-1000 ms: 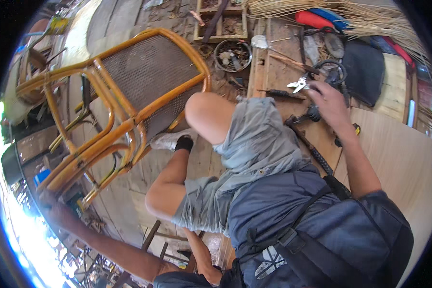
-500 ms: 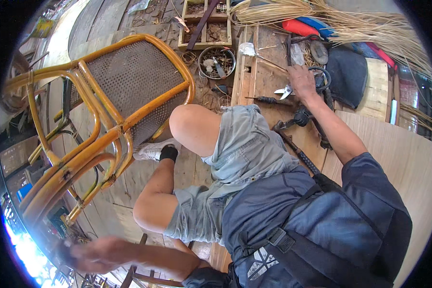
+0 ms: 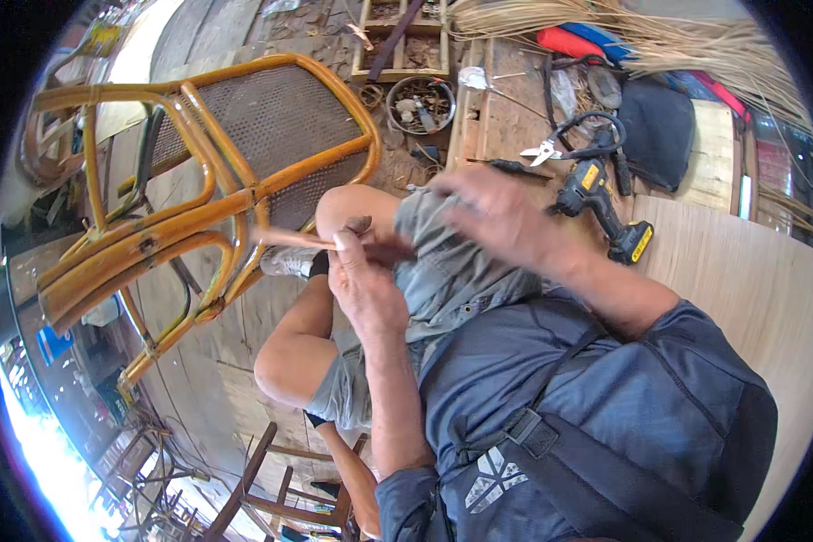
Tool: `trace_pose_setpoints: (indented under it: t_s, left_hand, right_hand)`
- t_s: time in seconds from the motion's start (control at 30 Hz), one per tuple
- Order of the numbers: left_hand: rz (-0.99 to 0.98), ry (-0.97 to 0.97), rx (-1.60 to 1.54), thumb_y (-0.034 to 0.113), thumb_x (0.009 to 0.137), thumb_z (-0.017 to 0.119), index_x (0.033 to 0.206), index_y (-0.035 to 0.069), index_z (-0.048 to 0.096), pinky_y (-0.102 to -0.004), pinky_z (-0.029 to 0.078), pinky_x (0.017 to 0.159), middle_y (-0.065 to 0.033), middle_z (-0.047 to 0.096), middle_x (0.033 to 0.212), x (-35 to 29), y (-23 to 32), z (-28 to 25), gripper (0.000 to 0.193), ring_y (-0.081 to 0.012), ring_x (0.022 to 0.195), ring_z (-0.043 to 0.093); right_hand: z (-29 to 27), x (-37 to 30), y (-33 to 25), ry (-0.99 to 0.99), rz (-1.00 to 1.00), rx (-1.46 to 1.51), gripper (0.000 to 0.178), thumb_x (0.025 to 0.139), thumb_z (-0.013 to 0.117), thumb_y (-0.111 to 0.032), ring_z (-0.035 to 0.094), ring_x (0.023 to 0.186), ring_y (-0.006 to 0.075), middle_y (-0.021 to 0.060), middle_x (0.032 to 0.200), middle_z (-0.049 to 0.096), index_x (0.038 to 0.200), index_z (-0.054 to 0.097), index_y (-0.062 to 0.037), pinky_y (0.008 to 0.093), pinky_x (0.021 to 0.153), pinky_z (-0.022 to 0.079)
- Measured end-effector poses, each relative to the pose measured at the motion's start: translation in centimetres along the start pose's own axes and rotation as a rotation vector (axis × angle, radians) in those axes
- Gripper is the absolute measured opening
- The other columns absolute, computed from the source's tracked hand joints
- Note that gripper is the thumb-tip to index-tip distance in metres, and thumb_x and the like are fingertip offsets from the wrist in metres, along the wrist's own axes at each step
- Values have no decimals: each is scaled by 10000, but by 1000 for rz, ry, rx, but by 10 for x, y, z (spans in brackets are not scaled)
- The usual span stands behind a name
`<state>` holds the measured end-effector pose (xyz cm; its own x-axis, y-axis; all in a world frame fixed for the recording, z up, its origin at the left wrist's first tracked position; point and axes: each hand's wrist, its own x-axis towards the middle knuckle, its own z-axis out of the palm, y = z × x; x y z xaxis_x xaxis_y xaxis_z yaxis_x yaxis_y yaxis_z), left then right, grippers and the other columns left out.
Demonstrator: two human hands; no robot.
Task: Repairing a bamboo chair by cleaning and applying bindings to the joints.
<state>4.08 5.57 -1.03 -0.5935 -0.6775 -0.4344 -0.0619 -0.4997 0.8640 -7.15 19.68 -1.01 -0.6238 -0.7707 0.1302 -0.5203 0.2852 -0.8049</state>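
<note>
My left hand (image 3: 368, 294) is closed round a thin light-brown stick (image 3: 303, 239), raised beside my bent knee. One end points toward the chair and is smeared by motion. A small dark shape shows at the fingertips; I cannot make out what it is. My right hand (image 3: 506, 217) hovers over my thigh, close to the left one, its fingers blurred. Whether it holds anything cannot be seen. A glossy rattan chair (image 3: 316, 154) with a woven cane panel (image 3: 271, 108) lies tipped over to the left of my legs.
Pruning shears (image 3: 544, 152) and a yellow-and-black cordless drill (image 3: 596, 194) rest on the wooden boards at right. Beyond lie a bowl of scraps (image 3: 449, 95), a divided wooden box (image 3: 445, 50) and bundled cane strands (image 3: 696, 59). A wooden stool frame (image 3: 285, 515) stands at lower left.
My left hand has come up from the lower left to my knee, now showing the stick. My right hand has left the tools at right and swung in over my thigh. The drill is uncovered.
</note>
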Motion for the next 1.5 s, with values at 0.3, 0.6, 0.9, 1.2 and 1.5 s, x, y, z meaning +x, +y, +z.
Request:
trace_pose_setpoints:
  t_s: [0.3,0.6,0.9,1.2,1.5]
  left_hand:
    - [-240,-182,-284,253,933,385,833,117,413,-279,358,391,-30,494,662,15,6,-16,172,-138,440,425]
    - [-233,-98,-311,236,930,445,1009,75,483,-250,377,385,-33,503,717,51,21,-3,182,-121,465,451]
    - [-156,-124,109,181,902,428,1114,72,508,-222,353,392,-12,470,740,69,15,-2,252,-79,487,406]
    - [-8,26,171,187,915,397,1128,53,517,-227,324,367,21,405,608,40,33,1,279,-55,439,353]
    - [277,68,511,174,914,434,1162,-30,521,-234,376,480,4,495,633,32,6,-3,333,-76,526,445]
  right_hand:
    - [14,-39,185,-102,149,-642,293,773,613,-209,503,960,380,220,919,545,979,533,-16,449,803,408]
    - [2,14,95,46,496,284,415,858,524,-125,554,953,274,135,990,586,1259,455,-47,359,829,433]
    - [32,102,28,-188,19,127,464,815,599,-228,554,634,166,60,758,559,1220,477,-36,287,587,450]
    - [76,138,19,-327,-283,-394,188,777,568,-127,594,834,379,201,837,610,948,541,-55,458,709,480]
    - [3,227,130,-145,310,-616,245,769,558,-232,633,820,316,182,913,642,904,667,-59,393,758,500]
